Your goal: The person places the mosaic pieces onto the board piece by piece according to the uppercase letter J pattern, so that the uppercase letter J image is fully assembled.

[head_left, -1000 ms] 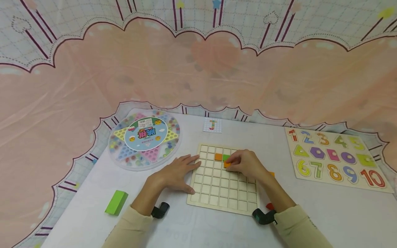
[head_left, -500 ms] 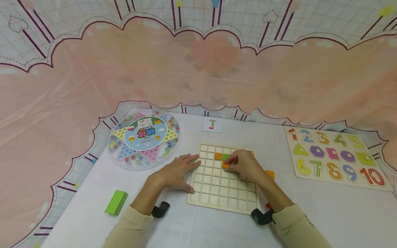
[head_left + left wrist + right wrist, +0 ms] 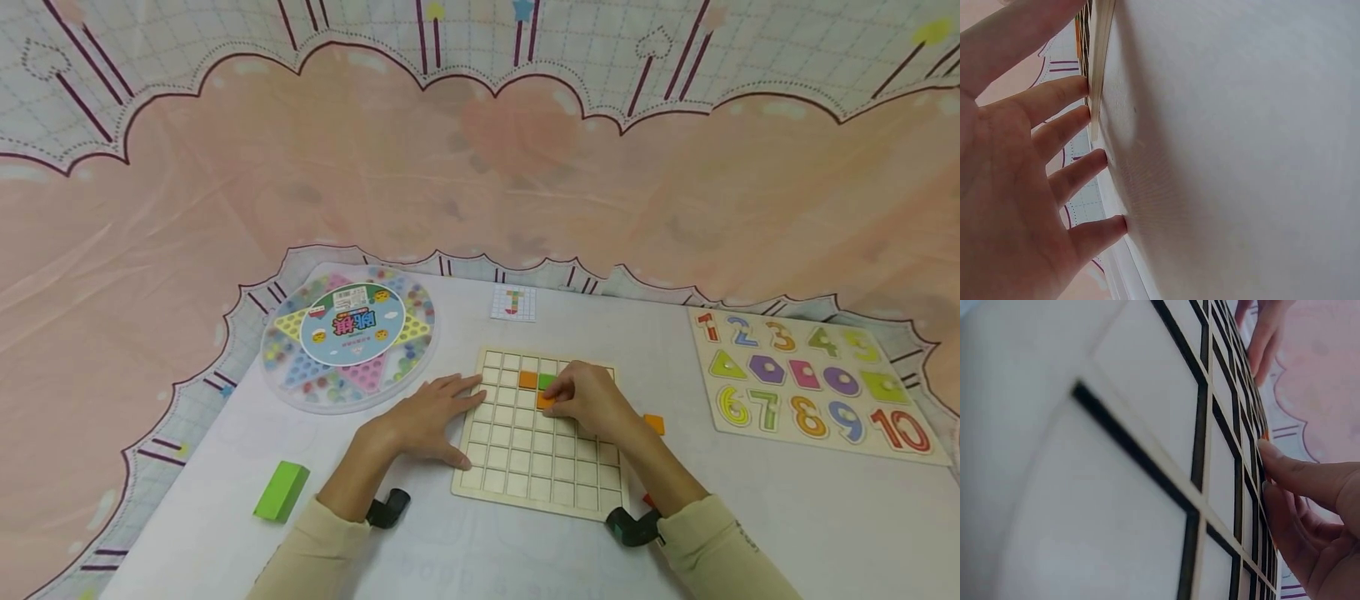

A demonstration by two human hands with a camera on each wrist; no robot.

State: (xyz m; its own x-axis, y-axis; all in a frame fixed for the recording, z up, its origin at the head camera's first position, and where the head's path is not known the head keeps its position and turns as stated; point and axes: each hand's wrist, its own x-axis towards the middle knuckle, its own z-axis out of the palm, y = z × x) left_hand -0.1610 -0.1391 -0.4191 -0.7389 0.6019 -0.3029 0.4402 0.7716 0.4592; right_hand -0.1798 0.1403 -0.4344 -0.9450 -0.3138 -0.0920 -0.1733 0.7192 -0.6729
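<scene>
A pale wooden grid board (image 3: pixel 517 460) lies on the white table. My left hand (image 3: pixel 426 419) spreads its fingers along the board's left side; in the left wrist view its fingertips (image 3: pixel 1085 112) meet the board edge and the table beside it. Thumb and fingers of my right hand (image 3: pixel 594 397) pinch an orange square tile (image 3: pixel 544 401) at a cell in the upper middle of the grid. Just above that cell sits a green tile (image 3: pixel 547 381), partly covered by the fingers. Left of the green one is another orange tile (image 3: pixel 528 380).
A small card with a coloured J pattern (image 3: pixel 513 302) lies behind the board. Round marble game box (image 3: pixel 352 325) at back left, number puzzle (image 3: pixel 813 383) at right, green block (image 3: pixel 281 492) at front left. By my right forearm are an orange piece (image 3: pixel 654 423) and a red piece (image 3: pixel 649 500).
The orange tile in my right hand has shifted slightly left and down, lining up with the cell under the green tile. My left hand keeps its place.
</scene>
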